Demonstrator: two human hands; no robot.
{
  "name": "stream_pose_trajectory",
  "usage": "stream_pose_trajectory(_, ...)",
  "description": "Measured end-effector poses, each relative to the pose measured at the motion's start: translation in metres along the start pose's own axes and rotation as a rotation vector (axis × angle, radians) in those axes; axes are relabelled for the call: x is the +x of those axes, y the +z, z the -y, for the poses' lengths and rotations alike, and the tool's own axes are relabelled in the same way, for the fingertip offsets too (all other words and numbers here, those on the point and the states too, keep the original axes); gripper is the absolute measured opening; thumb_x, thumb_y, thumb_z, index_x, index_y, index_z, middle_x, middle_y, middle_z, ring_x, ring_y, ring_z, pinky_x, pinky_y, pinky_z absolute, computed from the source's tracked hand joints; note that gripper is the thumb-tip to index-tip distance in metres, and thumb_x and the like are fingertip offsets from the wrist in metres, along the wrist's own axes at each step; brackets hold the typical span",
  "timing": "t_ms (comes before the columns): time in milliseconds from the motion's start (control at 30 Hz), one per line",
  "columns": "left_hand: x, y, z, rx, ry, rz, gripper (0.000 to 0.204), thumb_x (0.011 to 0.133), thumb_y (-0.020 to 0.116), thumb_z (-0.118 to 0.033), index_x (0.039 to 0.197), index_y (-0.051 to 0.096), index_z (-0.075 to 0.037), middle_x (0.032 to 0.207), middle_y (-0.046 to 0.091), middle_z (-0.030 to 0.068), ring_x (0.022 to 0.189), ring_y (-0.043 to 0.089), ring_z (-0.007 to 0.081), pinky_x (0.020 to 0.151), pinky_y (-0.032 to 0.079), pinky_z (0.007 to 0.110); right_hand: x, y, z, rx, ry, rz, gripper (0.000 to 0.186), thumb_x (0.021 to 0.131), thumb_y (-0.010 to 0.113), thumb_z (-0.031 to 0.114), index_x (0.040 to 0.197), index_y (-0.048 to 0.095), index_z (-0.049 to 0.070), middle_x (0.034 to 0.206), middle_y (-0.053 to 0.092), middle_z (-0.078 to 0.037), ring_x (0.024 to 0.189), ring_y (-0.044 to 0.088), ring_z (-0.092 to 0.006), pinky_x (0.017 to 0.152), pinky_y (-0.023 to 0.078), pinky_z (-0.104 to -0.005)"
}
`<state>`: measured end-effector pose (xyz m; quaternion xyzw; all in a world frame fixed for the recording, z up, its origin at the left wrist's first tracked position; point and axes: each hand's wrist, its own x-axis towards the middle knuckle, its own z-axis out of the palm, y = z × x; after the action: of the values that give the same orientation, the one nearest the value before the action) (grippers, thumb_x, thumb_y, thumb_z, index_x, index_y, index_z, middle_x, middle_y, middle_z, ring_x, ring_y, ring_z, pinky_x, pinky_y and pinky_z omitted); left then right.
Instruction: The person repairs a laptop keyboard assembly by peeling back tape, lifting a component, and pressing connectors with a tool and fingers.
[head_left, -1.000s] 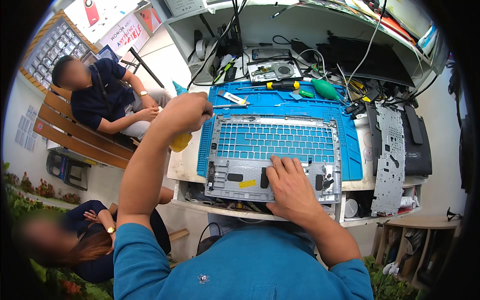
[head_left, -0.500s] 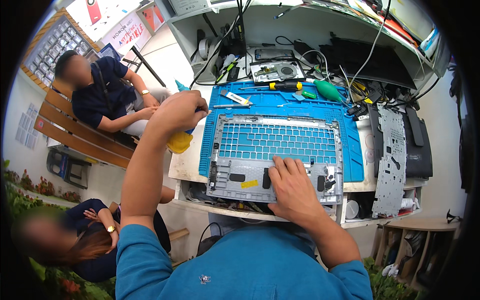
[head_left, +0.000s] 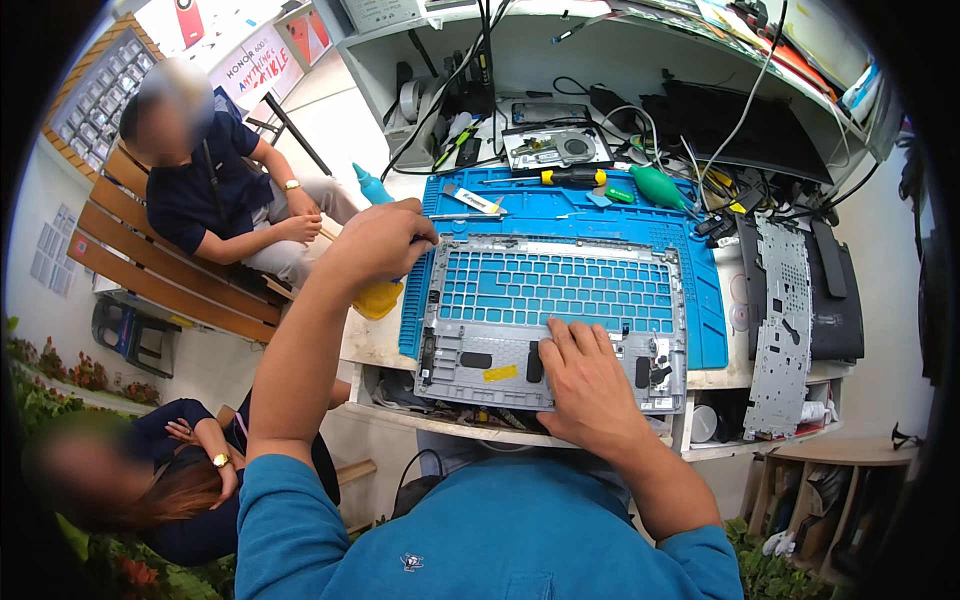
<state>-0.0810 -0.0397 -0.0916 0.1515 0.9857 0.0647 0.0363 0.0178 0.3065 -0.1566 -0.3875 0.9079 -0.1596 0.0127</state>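
At the near edge of the desk [head_left: 375,338], right hand [head_left: 592,385]: laid over the lower part of the keyboard frame [head_left: 455,345], fingers extended; grip not seen closed on anything.
Keyboard frame: grey laptop shell, lying on the blue mat [head_left: 708,300], near edge close to the desk's front; mat visible through the key openings.
Yellow patch [head_left: 501,373]: on the frame, left of the right hand.
Left hand [head_left: 378,243]: at the frame's far left corner, fingers bent and drawn together; from where I stand I cannot tell whether they pinch anything or touch the frame.
Step in hand: judged to be fine work at that corner, the right hand steadying the frame.
Next move: in my judgement, calls for a firm right hand and small, exact finger action at the corner.
Tools beyond the frame: screwdriver [head_left: 573,177] with yellow-and-black handle; green blower bulb [head_left: 655,187] to its right; blue bottle [head_left: 372,187] beyond the left hand.
Right flank: perforated metal plate [head_left: 781,330] beside a dark panel [head_left: 835,290].
Behind the mat: fan assembly [head_left: 570,149], near loose cables.
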Motion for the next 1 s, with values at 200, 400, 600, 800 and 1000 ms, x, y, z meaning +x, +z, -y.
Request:
stream_pose_trajectory(200,0.003,0.005,0.001,0.007,0.038,0.027,0.017,0.099,0.078,-0.016,0.112,0.088,-0.012,0.11,0.074,0.0109,0.108,0.075,0.0341,0.096,0.059,0.046,0.0,-0.001,0.0,0.006,0.009,0.015,0.082,0.067,0.101,0.026,0.133,0.062,-0.002,0.157,0.058,-0.024,0.14,0.055,-0.0394,0.127,0.039,-0.0522)
stream_pose_trajectory(400,0.002,0.002,0.005,-0.026,0.019,0.003,0.016,0.1,0.077,-0.016,0.11,0.088,-0.014,0.11,0.073,0.0106,0.109,0.075,0.0341,0.096,0.058,0.046,0.002,-0.002,0.001,0.005,0.002,0.021,0.08,0.067,0.1,0.026,0.132,0.063,-0.003,0.156,0.058,-0.025,0.14,0.055,-0.04,0.126,0.039,-0.0522)
stream_pose_trajectory(600,-0.004,-0.008,0.004,-0.029,-0.072,-0.112,0.017,0.102,0.075,-0.019,0.112,0.087,-0.012,0.113,0.075,0.0116,0.109,0.075,0.035,0.098,0.059,0.047,0.002,-0.002,0.001,0.001,0.003,0.018,0.081,0.066,0.099,0.025,0.133,0.063,-0.004,0.157,0.058,-0.026,0.14,0.055,-0.0409,0.126,0.039,-0.0522)
stream_pose_trajectory(800,-0.005,0.002,0.019,-0.071,-0.123,-0.059,0.023,0.102,0.076,-0.023,0.115,0.083,-0.006,0.119,0.078,0.0149,0.111,0.075,0.0351,0.102,0.058,0.046,0.002,-0.003,0.004,-0.05,-0.026,-0.013,0.076,0.068,0.101,0.027,0.127,0.063,-0.001,0.155,0.059,-0.025,0.137,0.055,-0.0373,0.122,0.039,-0.0499)
stream_pose_trajectory(1000,-0.012,0.034,0.017,-0.115,-0.126,-0.038,0.022,0.101,0.078,-0.023,0.114,0.084,-0.006,0.114,0.079,0.0141,0.113,0.074,0.0343,0.101,0.058,0.044,0.002,-0.004,0.005,-0.078,-0.023,-0.014,0.077,0.067,0.101,0.028,0.127,0.062,-0.001,0.154,0.059,-0.025,0.137,0.056,-0.0378,0.123,0.04,-0.05)
